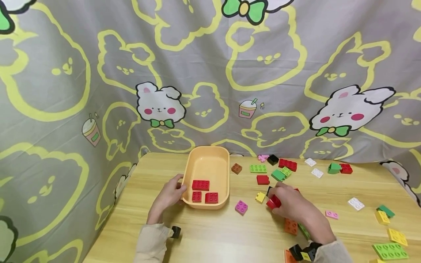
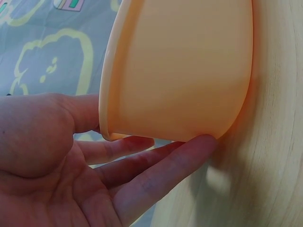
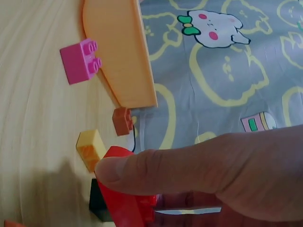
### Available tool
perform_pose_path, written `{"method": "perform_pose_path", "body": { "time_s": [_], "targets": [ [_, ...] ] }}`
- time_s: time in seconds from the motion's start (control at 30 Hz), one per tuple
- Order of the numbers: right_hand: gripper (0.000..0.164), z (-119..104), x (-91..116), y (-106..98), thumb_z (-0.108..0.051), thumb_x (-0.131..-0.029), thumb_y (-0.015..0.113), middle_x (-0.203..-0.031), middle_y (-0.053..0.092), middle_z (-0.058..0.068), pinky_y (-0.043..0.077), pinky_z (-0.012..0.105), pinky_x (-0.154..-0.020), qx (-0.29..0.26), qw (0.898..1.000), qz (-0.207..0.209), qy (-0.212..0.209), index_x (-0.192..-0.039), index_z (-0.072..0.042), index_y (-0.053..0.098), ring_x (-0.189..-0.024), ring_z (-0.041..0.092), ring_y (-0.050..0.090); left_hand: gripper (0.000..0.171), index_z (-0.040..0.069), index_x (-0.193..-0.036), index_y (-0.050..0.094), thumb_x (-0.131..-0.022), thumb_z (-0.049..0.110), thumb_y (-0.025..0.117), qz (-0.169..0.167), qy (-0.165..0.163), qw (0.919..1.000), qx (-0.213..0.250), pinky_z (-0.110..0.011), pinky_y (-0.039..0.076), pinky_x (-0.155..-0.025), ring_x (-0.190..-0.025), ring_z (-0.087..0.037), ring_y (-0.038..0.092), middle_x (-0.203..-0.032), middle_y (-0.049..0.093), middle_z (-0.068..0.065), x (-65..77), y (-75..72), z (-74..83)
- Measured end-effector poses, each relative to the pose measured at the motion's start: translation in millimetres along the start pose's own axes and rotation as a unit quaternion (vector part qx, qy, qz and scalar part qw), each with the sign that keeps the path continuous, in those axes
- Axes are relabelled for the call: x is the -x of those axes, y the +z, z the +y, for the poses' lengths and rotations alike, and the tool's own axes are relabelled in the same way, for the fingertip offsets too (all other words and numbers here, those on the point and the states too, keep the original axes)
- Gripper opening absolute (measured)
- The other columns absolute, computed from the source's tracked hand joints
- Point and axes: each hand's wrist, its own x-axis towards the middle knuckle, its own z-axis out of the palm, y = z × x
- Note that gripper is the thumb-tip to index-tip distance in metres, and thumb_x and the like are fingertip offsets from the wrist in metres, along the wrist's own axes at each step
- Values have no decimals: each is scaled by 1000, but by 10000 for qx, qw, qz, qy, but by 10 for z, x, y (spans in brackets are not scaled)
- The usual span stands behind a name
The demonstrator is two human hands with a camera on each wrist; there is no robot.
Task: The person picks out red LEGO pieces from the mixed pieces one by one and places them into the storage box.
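Wood-grain desk (image 1: pixel 223 237): we judge its smooth top could let a tray or brick slide if pushed. Tray (image 1: pixel 215 166): we find it at the far left of the desk; held at one side only, it may pivot if knocked. Left grip (image 1: pixel 169 193): narrow, pinching the tray near its front left corner; slackening there could let the tray shift. Right grip (image 1: pixel 291 201): narrow, holding a tilted red brick (image 3: pixel 125 210) just above the desk, well apart from the tray. We consider that uneven thumb pressure could twist the brick loose. Three red bricks (image 1: pixel 200 185): these lie at the tray's near end; a brick dropped there could land on them. Magenta brick (image 1: pixel 241 207): a low sideways pass could strike it. Yellow brick (image 3: pixel 91 149): the right grip's fingertips, crowded here, could nudge it.
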Motion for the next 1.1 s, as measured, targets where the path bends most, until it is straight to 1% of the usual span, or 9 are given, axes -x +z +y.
{"method": "perform_pose_path", "body": {
  "time_s": [0.07,0.13,0.23,0.3,0.37,0.57,0.73,0.97,1.1],
  "targets": [
    [28,-59,-25,-21,-11,-69,86,-94,59,7,57,34,-68,38,9999,96,-68,-93,-8,71,-82,23,55,40,-2,-134,50,-95,-1,50,-6,3,10000,3,-44,60,-51,-72,-27,68,-94,69,-24,2,2,-7],
    [29,-136,-56,-58,-12,-70,86,-102,63,11,59,41,-76,66,9998,166,-116,-95,-8,72,-92,30,59,40,-2,-135,50,-95,-1,50,-5,-16,10000,-14,-44,60,-51,-73,-27,68,-95,69,-24,3,3,-10],
    [30,-270,-127,-124,-10,-69,86,-106,64,13,58,44,-79,173,9991,266,-296,-96,-7,72,-96,31,59,40,-3,-134,50,-95,-2,49,3,-21,10000,21,-45,60,-52,-74,-28,68,-96,69,-25,6,1,-7],
    [29,-364,-191,-165,-9,-70,86,-105,63,13,58,42,-77,273,9978,335,-495,-95,-7,71,-93,28,59,40,-3,-134,50,-95,-2,49,10,-12,10000,32,-44,60,-52,-74,-29,68,-96,69,-25,10,-1,-3],
    [29,-458,-260,-192,-9,-69,86,-99,61,9,57,36,-71,351,9966,382,-641,-95,-7,71,-82,21,57,40,-3,-134,50,-94,-2,49,2,4,10000,38,-44,60,-52,-73,-29,68,-96,69,-25,10,-2,-2],
    [32,-723,-501,-230,-12,-71,85,-100,62,6,56,32,-71,367,9929,381,-1069,-99,-6,72,-81,17,58,40,-3,-134,50,-95,-1,49,-27,50,9999,88,-45,60,-51,-71,-28,68,-92,69,-23,10,1,-8],
    [32,-908,-763,-198,-13,-74,84,-99,62,4,56,30,-72,322,9886,209,-1455,-103,-7,71,-83,17,57,39,-2,-133,51,-94,-2,50,41,-4,9999,100,-44,60,-51,-70,-28,68,-90,70,-22,17,-7,-21],
    [29,-1047,-1127,-81,-10,-72,84,-94,59,5,55,28,-69,899,9766,213,-1943,-98,-8,71,-80,16,56,40,-2,-133,50,-94,-1,49,9,-4,10000,84,-43,61,-52,-71,-28,68,-90,69,-22,19,-17,-29],
    [23,-1077,-1281,-4,-6,-72,81,-89,60,6,54,28,-66,1007,9712,127,-2155,-92,-7,71,-76,16,55,40,-3,-133,50,-93,-2,50,-6,21,10000,86,-43,61,-52,-71,-28,68,-90,69,-23,19,-8,-22]
  ]
}}
